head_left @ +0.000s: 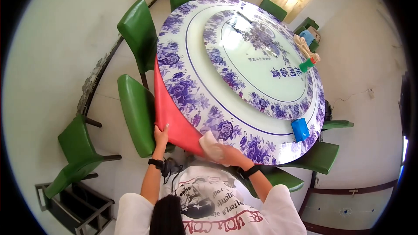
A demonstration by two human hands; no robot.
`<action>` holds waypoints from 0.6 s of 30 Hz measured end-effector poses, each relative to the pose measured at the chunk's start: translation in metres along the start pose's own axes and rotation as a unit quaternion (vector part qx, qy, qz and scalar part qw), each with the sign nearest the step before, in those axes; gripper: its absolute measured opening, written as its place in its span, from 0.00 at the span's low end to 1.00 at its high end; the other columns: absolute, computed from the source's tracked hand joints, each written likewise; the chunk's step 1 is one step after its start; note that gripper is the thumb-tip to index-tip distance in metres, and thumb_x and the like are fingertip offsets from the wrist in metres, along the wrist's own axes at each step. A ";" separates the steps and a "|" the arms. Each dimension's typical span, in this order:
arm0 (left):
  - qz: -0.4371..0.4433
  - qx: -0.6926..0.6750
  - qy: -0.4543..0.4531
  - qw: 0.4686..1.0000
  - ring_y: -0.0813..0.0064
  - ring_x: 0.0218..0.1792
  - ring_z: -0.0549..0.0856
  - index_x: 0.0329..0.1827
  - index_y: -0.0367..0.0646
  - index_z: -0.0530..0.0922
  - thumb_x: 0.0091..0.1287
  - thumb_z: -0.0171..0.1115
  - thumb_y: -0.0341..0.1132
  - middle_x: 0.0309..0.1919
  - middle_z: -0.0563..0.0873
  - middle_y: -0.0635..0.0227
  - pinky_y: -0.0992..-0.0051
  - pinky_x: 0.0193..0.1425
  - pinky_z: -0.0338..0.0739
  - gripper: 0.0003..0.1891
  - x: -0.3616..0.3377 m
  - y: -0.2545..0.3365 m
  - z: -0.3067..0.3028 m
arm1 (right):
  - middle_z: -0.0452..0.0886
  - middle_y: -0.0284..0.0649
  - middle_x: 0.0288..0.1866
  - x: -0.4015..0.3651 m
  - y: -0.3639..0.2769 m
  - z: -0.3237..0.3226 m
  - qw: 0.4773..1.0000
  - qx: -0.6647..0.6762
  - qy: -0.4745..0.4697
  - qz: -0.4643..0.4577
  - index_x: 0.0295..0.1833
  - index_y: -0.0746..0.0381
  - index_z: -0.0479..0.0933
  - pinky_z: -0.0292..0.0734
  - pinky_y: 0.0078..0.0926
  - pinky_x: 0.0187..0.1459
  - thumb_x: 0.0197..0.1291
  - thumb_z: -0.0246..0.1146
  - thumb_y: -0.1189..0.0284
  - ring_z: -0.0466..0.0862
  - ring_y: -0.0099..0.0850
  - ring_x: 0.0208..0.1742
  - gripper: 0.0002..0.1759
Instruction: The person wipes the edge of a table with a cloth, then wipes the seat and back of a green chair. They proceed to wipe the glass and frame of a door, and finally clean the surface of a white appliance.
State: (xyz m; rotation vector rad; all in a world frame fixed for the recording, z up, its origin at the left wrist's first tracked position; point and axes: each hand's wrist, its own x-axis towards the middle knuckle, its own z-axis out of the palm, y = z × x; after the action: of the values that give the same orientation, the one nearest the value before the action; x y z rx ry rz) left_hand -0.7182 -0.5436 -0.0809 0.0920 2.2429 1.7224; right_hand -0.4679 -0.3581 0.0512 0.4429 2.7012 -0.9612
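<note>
My left hand (161, 135) is closed on the outer edge of a red tablecloth (176, 124), which shows below the rim of the round table. My right hand (233, 156) has a crumpled white cloth (210, 145) under its fingers, at the near edge of the table where the red meets the floral top. The round table (187, 88) has a white glassy surface with purple flowers. On it rests a large round turntable (265, 87) in the same pattern. Both wrists wear black bands.
A blue packet (300, 129) lies near the table's right edge. Farther back are a green bottle (306, 65) with a red top and beige gloves (303, 45). Green chairs (136, 113) surround the table closely. A dark metal rack (78, 209) stands at lower left.
</note>
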 end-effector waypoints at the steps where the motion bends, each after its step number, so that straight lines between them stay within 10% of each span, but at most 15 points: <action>1: 0.016 0.018 0.009 1.000 0.55 0.48 0.80 0.59 0.31 0.66 0.59 0.65 0.39 0.49 0.79 0.47 0.66 0.53 0.72 0.29 0.001 -0.004 0.001 | 0.80 0.45 0.46 0.000 -0.014 -0.022 0.999 -0.007 -0.011 0.044 0.51 0.54 0.76 0.75 0.37 0.45 0.44 0.68 0.64 0.80 0.46 0.43 0.24; 7: 0.058 0.078 0.031 0.995 0.47 0.52 0.77 0.64 0.32 0.59 0.59 0.64 0.40 0.52 0.76 0.42 0.63 0.55 0.71 0.35 0.000 -0.007 0.002 | 0.81 0.40 0.32 0.021 0.031 -0.052 0.984 -0.179 0.016 0.010 0.43 0.55 0.77 0.74 0.39 0.40 0.37 0.70 0.58 0.81 0.42 0.37 0.24; 10: 0.063 0.088 0.030 0.994 0.47 0.52 0.77 0.64 0.32 0.58 0.59 0.64 0.41 0.51 0.76 0.42 0.62 0.55 0.71 0.35 -0.004 -0.009 0.001 | 0.80 0.41 0.43 0.062 0.039 -0.041 0.990 -0.134 0.005 0.049 0.49 0.53 0.75 0.69 0.46 0.49 0.40 0.69 0.57 0.78 0.40 0.47 0.27; 12: 0.071 0.085 0.026 0.993 0.46 0.52 0.77 0.64 0.31 0.58 0.59 0.64 0.41 0.51 0.76 0.41 0.62 0.55 0.71 0.35 -0.002 -0.007 0.001 | 0.70 0.43 0.59 0.085 0.054 0.007 0.874 -0.318 0.340 0.137 0.57 0.53 0.70 0.60 0.54 0.56 0.45 0.68 0.56 0.69 0.41 0.59 0.31; 18: 0.057 0.089 0.033 0.994 0.45 0.52 0.77 0.65 0.30 0.57 0.60 0.63 0.42 0.52 0.76 0.38 0.62 0.55 0.71 0.36 -0.002 -0.012 0.003 | 0.54 0.54 0.69 0.070 0.071 0.065 0.884 -0.195 0.387 0.176 0.62 0.54 0.65 0.53 0.58 0.61 0.47 0.68 0.56 0.54 0.52 0.70 0.36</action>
State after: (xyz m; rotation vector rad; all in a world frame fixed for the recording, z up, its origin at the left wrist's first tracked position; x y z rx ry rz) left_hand -0.7134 -0.5447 -0.0922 0.2079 2.4805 1.5989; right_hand -0.4993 -0.3332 -0.0608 1.4084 3.1713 -0.1087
